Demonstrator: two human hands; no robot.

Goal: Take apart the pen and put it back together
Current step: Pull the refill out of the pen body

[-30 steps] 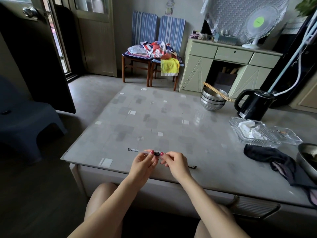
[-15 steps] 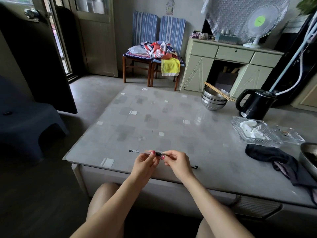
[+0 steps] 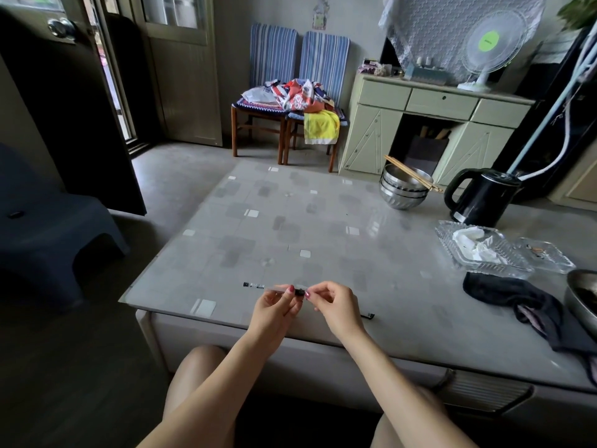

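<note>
A clear pen barrel (image 3: 263, 287) with a black end pointing left is held level just above the front edge of the glass-topped table (image 3: 290, 227). My left hand (image 3: 277, 310) pinches it near its black grip section. My right hand (image 3: 336, 307) meets it from the right, thumb and forefinger closed on the pen's right tip. A thin black pen part (image 3: 368, 315) lies on the table behind my right wrist, mostly hidden.
A black cloth (image 3: 504, 294), two glass dishes (image 3: 478, 250), a black kettle (image 3: 481, 197) and stacked steel bowls with chopsticks (image 3: 403, 189) occupy the table's right side. A metal bowl (image 3: 581, 295) sits at the right edge. A dark stool (image 3: 51, 227) stands left.
Both hands stay together on the pen at the same spot; the fingers have shifted only slightly at the tip.
</note>
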